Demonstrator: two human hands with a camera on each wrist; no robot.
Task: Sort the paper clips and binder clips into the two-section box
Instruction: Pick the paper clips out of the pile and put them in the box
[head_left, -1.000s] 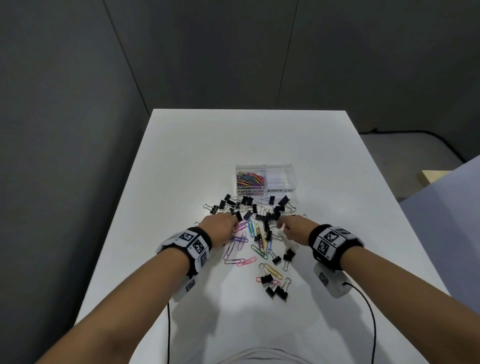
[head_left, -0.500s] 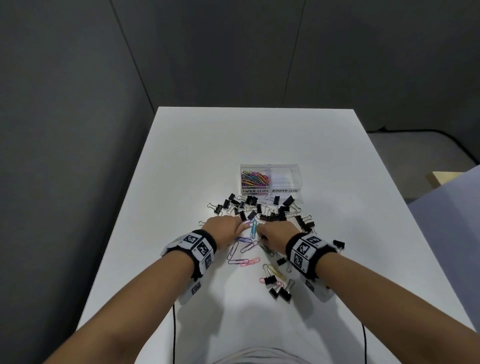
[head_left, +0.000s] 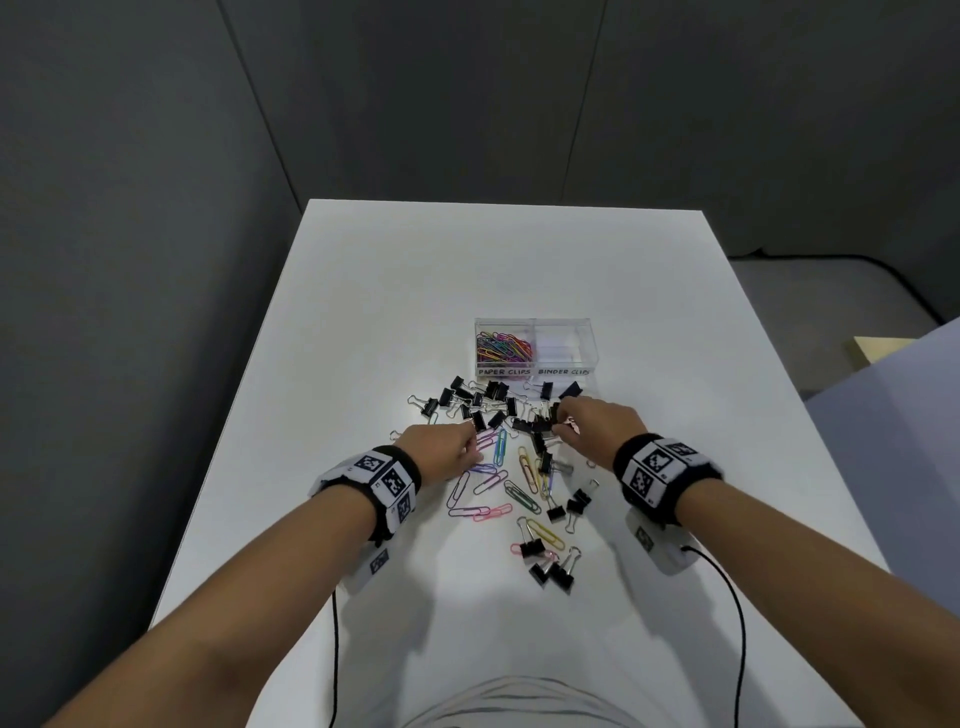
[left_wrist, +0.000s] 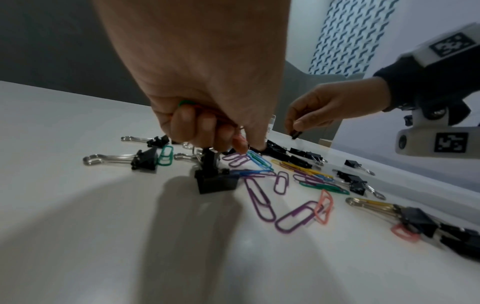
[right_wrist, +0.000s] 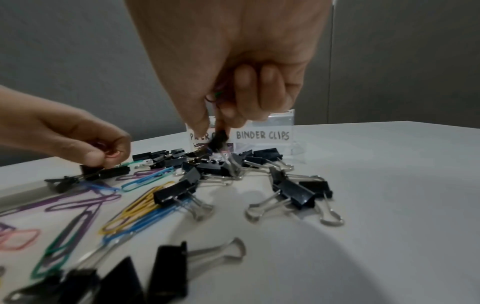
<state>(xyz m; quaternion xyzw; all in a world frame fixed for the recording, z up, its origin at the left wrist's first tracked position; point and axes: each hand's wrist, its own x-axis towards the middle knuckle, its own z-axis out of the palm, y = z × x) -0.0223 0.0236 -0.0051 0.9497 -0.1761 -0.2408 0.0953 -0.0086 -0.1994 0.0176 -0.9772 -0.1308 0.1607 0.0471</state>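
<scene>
A clear two-section box (head_left: 589, 340) stands mid-table; its left section, labelled PAPER CLIPS, holds coloured paper clips (head_left: 504, 347), and the BINDER CLIPS section (right_wrist: 262, 135) looks empty. Black binder clips (head_left: 488, 400) and coloured paper clips (head_left: 498, 483) lie scattered in front of it. My left hand (left_wrist: 249, 147) is down at the pile with several paper clips bunched in its curled fingers, a pink one (left_wrist: 239, 142) at the fingertips. My right hand (right_wrist: 219, 131) pinches a black binder clip (right_wrist: 218, 142) just above the pile, near the box front.
The white table (head_left: 363, 312) is walled by grey partitions at the left and back. More binder clips (head_left: 550, 569) lie near my body. Black cables (head_left: 740, 623) run from both wrist units over the near edge.
My right hand has moved from beside the left hand to the right and toward the box, now pinching a binder clip. The left hand has stayed at the paper clips.
</scene>
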